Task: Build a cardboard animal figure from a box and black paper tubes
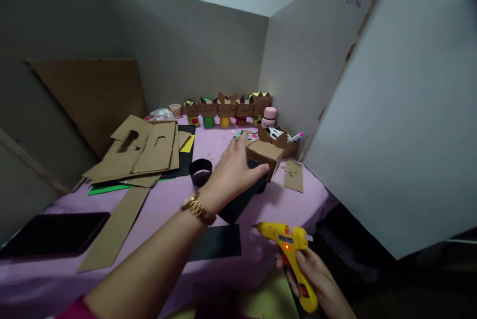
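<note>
My left hand [234, 170], with a gold watch on the wrist, reaches forward and wraps its fingers round a small brown cardboard box [265, 152] with ear-like flaps. The box sits on top of a black paper tube [238, 204] that leans on the purple table. My right hand [316, 279] grips the handle of a yellow hot glue gun [286, 244] near the table's front edge. Its nozzle points left and a red light glows on its body. A black paper ring [200, 171] stands just left of my left hand.
A row of cardboard-headed figures [227, 109] lines the back of the purple cloth [164, 204]. Cut cardboard sheets [141, 152] lie at the left, a cardboard strip [115, 229] and a dark tablet [52, 234] nearer. White and grey boards wall the table; a large white board [402, 110] leans at right.
</note>
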Available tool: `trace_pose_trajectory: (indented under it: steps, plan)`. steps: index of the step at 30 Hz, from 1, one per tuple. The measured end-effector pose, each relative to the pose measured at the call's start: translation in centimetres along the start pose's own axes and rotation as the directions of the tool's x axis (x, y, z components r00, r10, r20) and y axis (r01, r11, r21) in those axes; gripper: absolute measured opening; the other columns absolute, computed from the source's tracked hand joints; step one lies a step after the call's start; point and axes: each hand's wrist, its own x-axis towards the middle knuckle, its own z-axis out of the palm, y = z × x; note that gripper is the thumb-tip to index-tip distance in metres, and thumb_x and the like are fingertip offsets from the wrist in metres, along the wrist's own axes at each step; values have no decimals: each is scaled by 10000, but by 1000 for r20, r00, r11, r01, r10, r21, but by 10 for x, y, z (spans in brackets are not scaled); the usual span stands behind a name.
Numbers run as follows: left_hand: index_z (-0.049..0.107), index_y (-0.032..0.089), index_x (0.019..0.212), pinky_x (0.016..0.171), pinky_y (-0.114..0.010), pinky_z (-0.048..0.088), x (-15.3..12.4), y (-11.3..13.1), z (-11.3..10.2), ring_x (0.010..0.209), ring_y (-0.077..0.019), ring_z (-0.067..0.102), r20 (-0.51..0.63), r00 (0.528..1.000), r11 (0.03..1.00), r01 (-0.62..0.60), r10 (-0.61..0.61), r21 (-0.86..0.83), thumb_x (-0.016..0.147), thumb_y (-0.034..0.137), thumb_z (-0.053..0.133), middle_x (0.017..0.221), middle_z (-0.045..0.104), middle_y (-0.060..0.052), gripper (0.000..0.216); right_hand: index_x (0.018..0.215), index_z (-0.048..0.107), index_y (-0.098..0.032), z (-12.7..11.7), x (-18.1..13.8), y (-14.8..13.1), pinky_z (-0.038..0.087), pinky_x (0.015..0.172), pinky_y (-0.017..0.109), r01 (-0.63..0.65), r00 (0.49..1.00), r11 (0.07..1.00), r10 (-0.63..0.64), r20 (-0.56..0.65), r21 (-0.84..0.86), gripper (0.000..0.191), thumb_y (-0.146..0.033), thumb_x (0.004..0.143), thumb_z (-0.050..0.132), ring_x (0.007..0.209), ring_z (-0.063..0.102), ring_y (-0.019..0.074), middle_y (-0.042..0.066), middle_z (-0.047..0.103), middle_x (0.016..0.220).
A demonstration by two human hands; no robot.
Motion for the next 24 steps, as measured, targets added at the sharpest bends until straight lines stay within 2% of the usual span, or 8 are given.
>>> trace_pose_trajectory:
  steps: [2, 5, 7, 10, 13, 16, 20, 24]
  plan:
    - [196, 117, 1452, 1036, -448, 379, 15, 14, 12, 1316, -359, 386, 51, 999, 997, 5, -9, 77, 724, 568, 617, 1452, 373, -222, 954, 985, 664, -167, -5, 1, 1, 345, 418, 165, 4, 1000, 1000, -4, 10, 9, 440, -556, 780, 670, 425, 489, 38, 74, 711, 793]
    - [197, 167, 1451, 912, -501, 449, 31, 23, 29, 1204, -419, 487, 57, 996, 984, 56, -67, 166, 680, 643, 616, 1366, 444, -239, 998, 947, 668, -164, -13, 0, 2, 353, 409, 165, 2, 1000, 1000, -2, 17, 1, 445, -569, 764, 677, 415, 490, 38, 75, 713, 788]
    - [221, 169, 1443, 869, -519, 457, 38, 24, 37, 1155, -440, 520, 53, 995, 977, 75, -87, 200, 666, 613, 641, 1307, 487, -251, 988, 935, 667, -164, -19, -2, 4, 355, 400, 162, -9, 1000, 1000, 9, 6, -4, 445, -574, 760, 678, 409, 494, 38, 72, 712, 788]
    - [235, 136, 1437, 846, -473, 467, 45, 20, 40, 1091, -409, 571, 60, 994, 967, 80, -97, 242, 682, 533, 645, 1229, 540, -252, 946, 910, 668, -169, -28, -4, 6, 355, 376, 163, -23, 1000, 1000, 23, -4, 2, 439, -573, 740, 697, 391, 501, 45, 60, 707, 769]
    - [215, 116, 1442, 833, -416, 473, 53, 14, 29, 1058, -374, 594, 51, 994, 960, 79, -96, 269, 682, 521, 642, 1197, 556, -236, 962, 906, 674, -171, -33, -4, 8, 386, 378, 179, -27, 999, 1000, 27, -32, -1, 441, -573, 727, 707, 389, 508, 59, 53, 700, 746]
    - [167, 125, 1453, 892, -403, 446, 68, 3, 9, 1126, -369, 557, -14, 993, 948, 118, -119, 296, 688, 542, 637, 1253, 511, -235, 991, 937, 675, -173, -33, -4, 9, 413, 403, 182, -42, 998, 999, 42, -53, 3, 460, -581, 728, 702, 411, 512, 61, 52, 698, 745]
    - [150, 106, 1449, 932, -415, 429, 97, -19, -17, 1167, -386, 530, -137, 964, 912, 261, -229, 316, 684, 559, 644, 1288, 469, -271, 1017, 885, 660, -168, -31, 0, 13, 375, 374, 169, -47, 998, 999, 47, -30, 16, 461, -597, 720, 698, 374, 490, 41, 50, 696, 753]
    - [223, 72, 1414, 929, -409, 442, 120, -43, -25, 1178, -389, 528, -212, 917, 863, 391, -337, 319, 677, 570, 654, 1284, 472, -301, 989, 874, 649, -155, -26, 2, 13, 370, 359, 185, -60, 996, 998, 63, -71, 32, 489, -601, 688, 722, 353, 479, 52, 49, 687, 716]
